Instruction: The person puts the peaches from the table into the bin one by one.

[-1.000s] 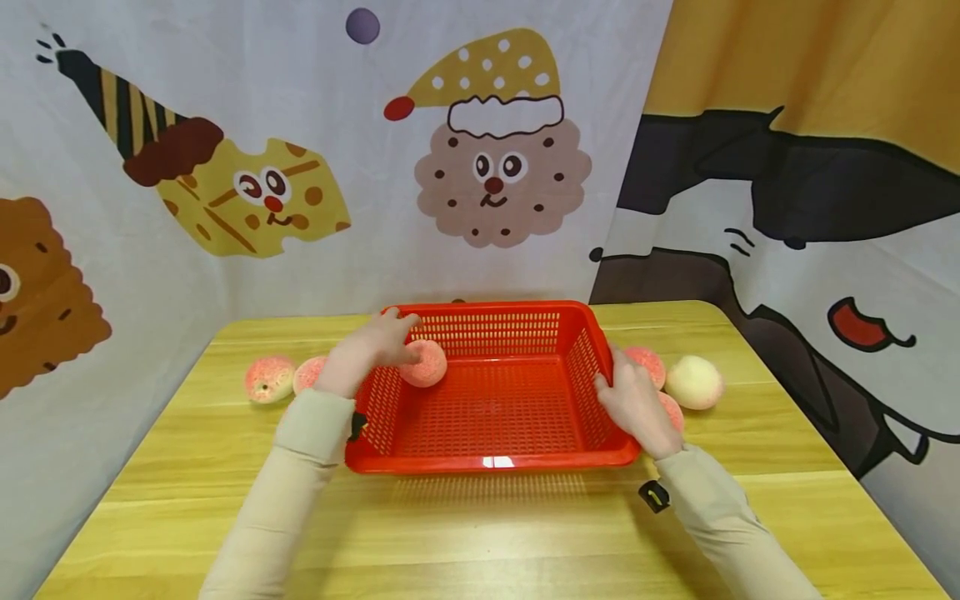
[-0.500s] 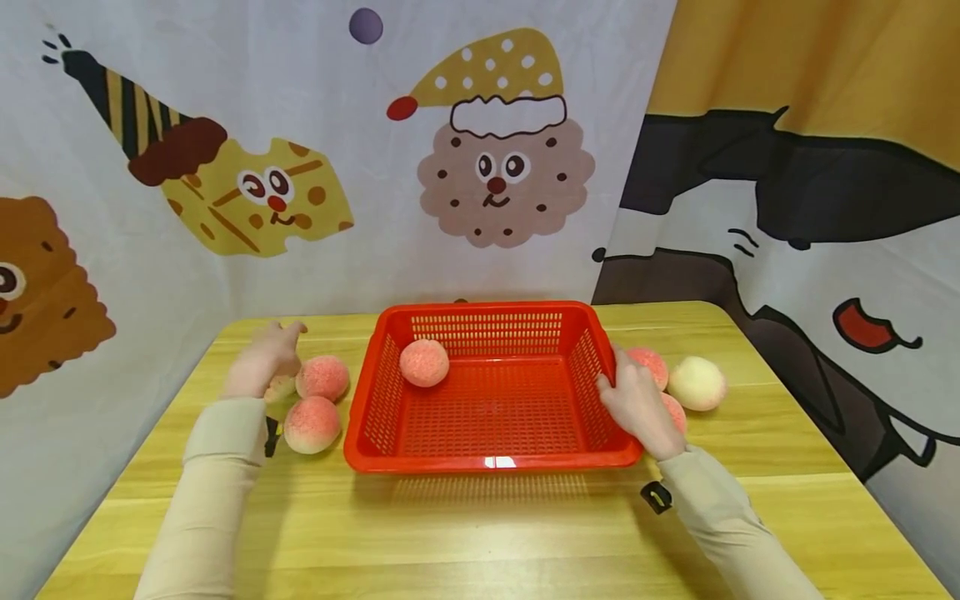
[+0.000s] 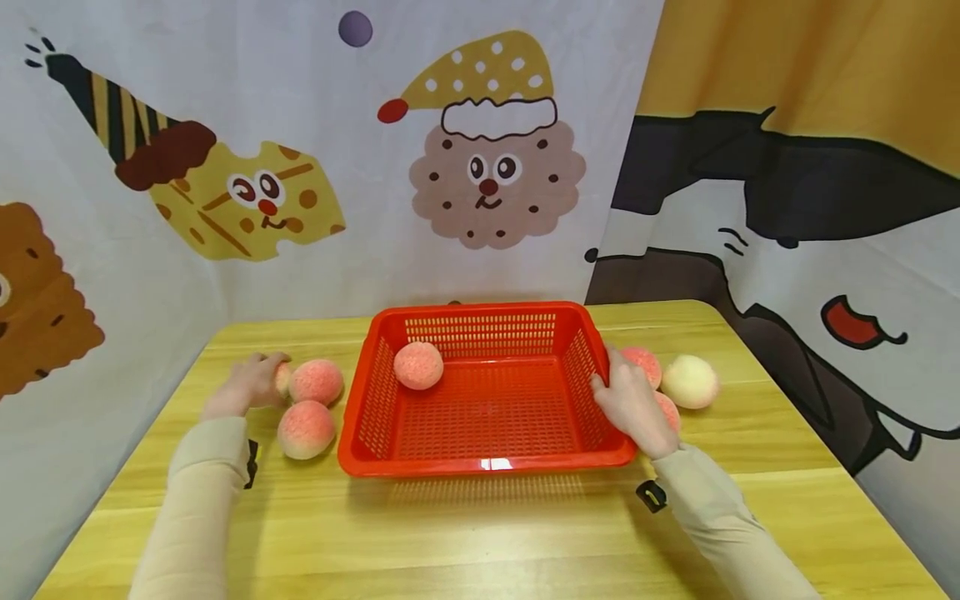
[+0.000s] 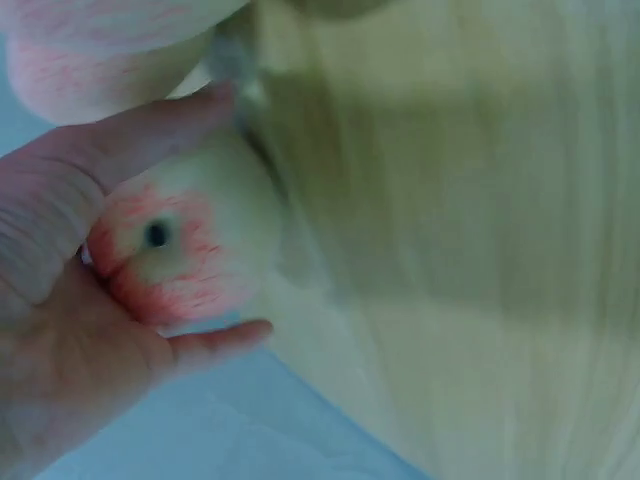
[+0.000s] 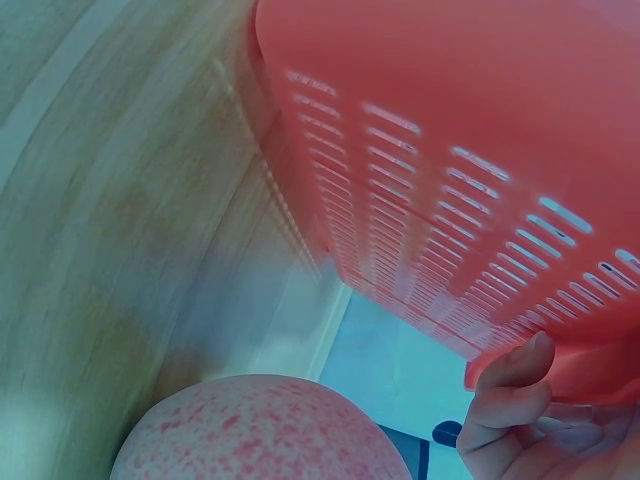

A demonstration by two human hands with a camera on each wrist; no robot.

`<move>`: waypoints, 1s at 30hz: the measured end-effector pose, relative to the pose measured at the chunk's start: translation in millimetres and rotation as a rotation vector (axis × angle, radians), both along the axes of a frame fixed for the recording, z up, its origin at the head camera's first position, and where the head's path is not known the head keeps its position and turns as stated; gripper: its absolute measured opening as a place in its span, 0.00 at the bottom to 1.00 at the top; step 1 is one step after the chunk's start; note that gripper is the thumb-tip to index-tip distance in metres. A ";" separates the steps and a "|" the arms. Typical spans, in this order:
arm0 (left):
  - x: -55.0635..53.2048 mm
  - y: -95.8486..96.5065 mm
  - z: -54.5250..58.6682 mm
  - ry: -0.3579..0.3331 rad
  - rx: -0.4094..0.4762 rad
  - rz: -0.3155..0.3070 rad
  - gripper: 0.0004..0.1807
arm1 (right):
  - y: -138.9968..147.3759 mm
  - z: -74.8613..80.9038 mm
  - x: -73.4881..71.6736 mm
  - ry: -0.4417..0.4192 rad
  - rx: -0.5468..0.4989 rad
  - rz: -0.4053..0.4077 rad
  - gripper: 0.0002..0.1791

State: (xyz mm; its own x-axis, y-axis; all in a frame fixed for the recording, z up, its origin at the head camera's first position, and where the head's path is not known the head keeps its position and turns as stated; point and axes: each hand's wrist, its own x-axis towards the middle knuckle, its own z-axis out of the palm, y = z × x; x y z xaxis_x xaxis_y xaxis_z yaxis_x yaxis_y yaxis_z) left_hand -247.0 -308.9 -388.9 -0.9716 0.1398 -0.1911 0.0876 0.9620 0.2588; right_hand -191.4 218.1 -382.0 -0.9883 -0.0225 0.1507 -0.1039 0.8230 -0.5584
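Note:
On the left of the table, my left hand [image 3: 243, 387] grips a pale peach with red streaks [image 4: 200, 235], thumb on one side and a finger on the other in the left wrist view. Two pink peaches, one farther back [image 3: 317, 382] and one nearer [image 3: 306, 430], lie between that hand and a red plastic basket [image 3: 487, 467]. Inside the basket, near its back left corner, sits a single pink peach [image 3: 418, 366]. My right hand [image 3: 636, 404] holds the basket's right rim, its curled fingers [image 5: 512, 400] showing at the edge in the right wrist view.
Right of the basket, beside my right hand, lie a pink peach [image 3: 642, 367], a pale yellow peach [image 3: 690, 382] and another pink one [image 3: 667, 410] partly hidden by the hand. A cartoon-printed cloth [image 3: 300, 83] hangs behind the wooden table [image 3: 480, 542].
My left hand has moved from above the basket's left side out to the left and down around the pale peach. The peach in the basket lies free of it. My right hand stays on the rim.

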 end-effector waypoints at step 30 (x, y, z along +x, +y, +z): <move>-9.4 13.0 36.0 0.239 0.021 0.008 0.35 | 0.0 0.0 -0.5 0.000 -0.011 -0.001 0.29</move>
State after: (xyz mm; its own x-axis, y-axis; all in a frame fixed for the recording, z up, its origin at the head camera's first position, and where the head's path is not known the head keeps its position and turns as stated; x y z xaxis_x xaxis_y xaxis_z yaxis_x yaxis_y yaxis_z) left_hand -256.4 -295.9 -352.9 -0.9899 0.1336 0.0469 0.1412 0.9576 0.2512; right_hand -191.8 218.0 -382.0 -0.9884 -0.0196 0.1508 -0.1028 0.8168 -0.5676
